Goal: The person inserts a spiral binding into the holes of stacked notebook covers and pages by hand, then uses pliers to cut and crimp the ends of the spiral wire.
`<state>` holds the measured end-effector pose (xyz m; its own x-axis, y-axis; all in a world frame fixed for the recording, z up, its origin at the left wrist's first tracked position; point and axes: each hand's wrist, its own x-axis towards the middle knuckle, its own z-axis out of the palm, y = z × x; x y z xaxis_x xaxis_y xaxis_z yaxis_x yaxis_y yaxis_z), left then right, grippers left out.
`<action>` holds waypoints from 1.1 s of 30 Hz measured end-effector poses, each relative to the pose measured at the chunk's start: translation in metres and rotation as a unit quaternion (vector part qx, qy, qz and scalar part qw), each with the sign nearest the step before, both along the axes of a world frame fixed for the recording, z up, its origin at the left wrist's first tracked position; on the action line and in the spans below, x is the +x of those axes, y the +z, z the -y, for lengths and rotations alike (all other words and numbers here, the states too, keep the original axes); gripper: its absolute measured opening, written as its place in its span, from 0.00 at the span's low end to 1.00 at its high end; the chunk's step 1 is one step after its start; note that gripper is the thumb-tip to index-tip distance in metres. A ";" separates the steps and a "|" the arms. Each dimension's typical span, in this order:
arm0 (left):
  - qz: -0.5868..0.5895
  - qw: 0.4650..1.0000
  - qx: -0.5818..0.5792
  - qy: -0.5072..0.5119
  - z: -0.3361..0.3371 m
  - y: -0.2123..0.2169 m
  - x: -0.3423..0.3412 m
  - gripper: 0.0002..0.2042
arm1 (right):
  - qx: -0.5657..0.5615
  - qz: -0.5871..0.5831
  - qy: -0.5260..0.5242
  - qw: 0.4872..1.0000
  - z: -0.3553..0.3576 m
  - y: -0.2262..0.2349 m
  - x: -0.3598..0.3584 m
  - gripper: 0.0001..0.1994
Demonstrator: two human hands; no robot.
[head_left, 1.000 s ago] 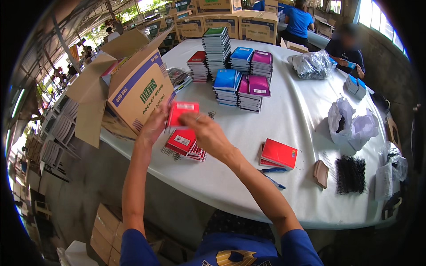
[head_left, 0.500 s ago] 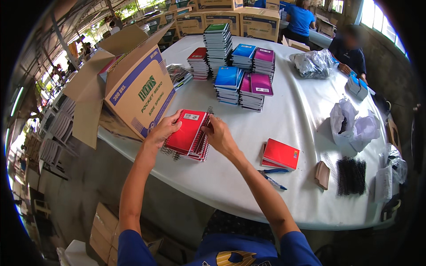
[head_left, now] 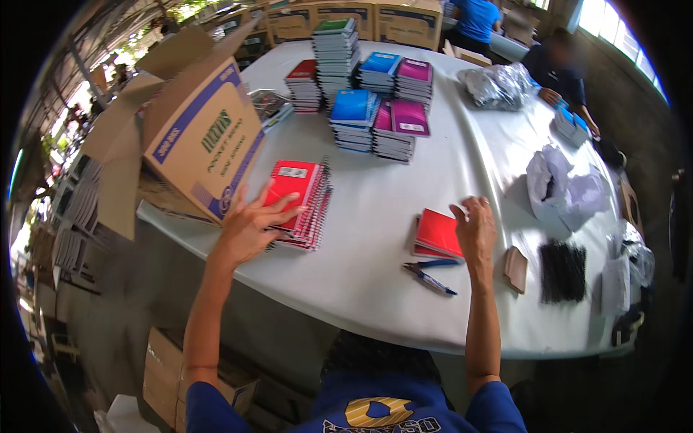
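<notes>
A stack of red spiral-bound notebooks (head_left: 294, 189) lies on the white-covered table, black wire coils showing along its side. My left hand (head_left: 249, 225) rests against its left side with spread fingers, some lying over the top cover. Further right, my right hand (head_left: 476, 227) hovers by the right edge of a small pile of red notebooks (head_left: 437, 232); its fingers are bent but apart, and nothing shows in them. Just below that pile lie blue-handled pliers (head_left: 433, 265) and a blue pen (head_left: 437, 283).
An open cardboard box (head_left: 206, 144) leans at the left. Stacks of blue notebooks (head_left: 352, 108) and purple notebooks (head_left: 411, 117) stand beyond. At right are a brown block (head_left: 515, 269), black wire coils (head_left: 563, 271) and a white plastic bag (head_left: 559, 184). A co-worker (head_left: 559, 72) handles blue notebooks at the far right.
My right hand has left the red notebook stack and moved right to the smaller red pile. My left hand has loosened its hold and spread its fingers; the stack now rests on the table.
</notes>
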<state>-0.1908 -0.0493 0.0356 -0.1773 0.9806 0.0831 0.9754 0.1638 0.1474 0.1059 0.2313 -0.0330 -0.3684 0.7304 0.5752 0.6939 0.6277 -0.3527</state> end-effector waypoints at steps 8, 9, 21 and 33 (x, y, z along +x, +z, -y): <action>-0.018 0.975 0.218 -0.047 -0.054 -0.020 0.092 0.34 | -0.308 0.099 -0.092 0.942 -0.025 -0.033 0.055 0.28; 0.057 0.976 0.203 -0.057 -0.061 -0.030 0.105 0.35 | -0.344 0.091 -0.084 0.931 -0.024 -0.027 0.053 0.27; 0.781 0.551 0.293 0.035 -0.112 -0.094 0.230 0.38 | -0.475 -0.555 0.142 0.668 0.103 -0.029 0.040 0.07; 0.197 0.972 -0.057 -0.114 -0.063 -0.034 0.175 0.29 | -0.265 -0.236 0.314 0.881 0.115 0.006 0.079 0.24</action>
<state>-0.0163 0.0138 0.0015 0.0493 0.9971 -0.0586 0.8594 -0.0124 0.5112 0.1850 0.1162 -0.0275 -0.6061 0.6800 0.4126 -0.0339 0.4962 -0.8675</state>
